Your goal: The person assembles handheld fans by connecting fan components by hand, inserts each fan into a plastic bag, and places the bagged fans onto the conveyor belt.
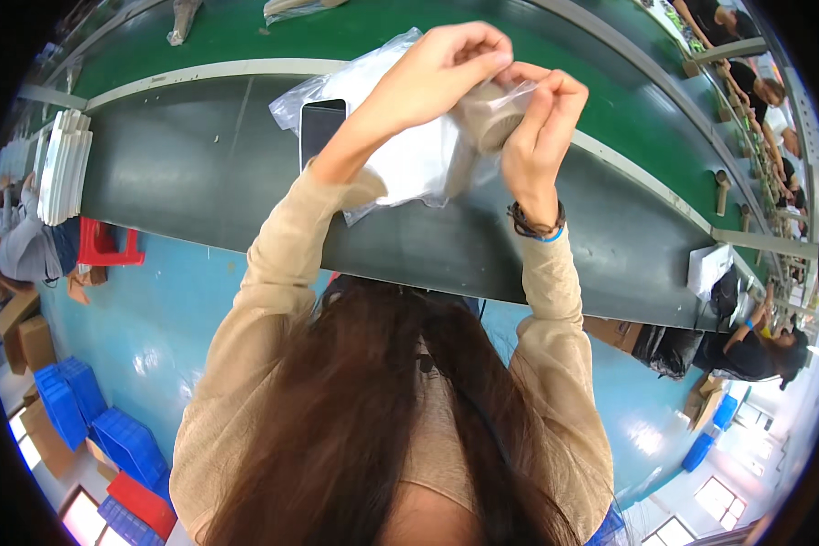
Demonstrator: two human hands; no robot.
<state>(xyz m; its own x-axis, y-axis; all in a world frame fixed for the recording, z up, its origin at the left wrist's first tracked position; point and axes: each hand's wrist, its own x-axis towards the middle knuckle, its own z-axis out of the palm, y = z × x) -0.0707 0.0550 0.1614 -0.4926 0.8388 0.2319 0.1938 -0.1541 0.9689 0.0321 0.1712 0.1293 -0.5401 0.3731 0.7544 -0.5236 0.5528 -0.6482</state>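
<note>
Above the dark workbench, my left hand point(437, 77) is closed, its thumb and fingers pinching the upper edge of a clear plastic bag point(521, 91). My right hand point(539, 136) pinches the same bag from the other side, thumb against fingers. Inside the bag hangs a beige, tube-like object with a round end point(496, 127); its lower part is blurred behind the plastic. Under my left forearm lies a pile of clear and white plastic bags point(387, 77). A phone with a dark screen point(322, 126) sits beside the pile, partly covered by my wrist.
Beyond the bench point(182, 146) runs a green conveyor belt point(237, 36) carrying bagged beige objects point(184, 18). White folded cartons point(64, 168) stand at the left end. A white box point(708, 270) is at the right end. Co-workers sit along both sides. A red stool point(109, 244) stands left.
</note>
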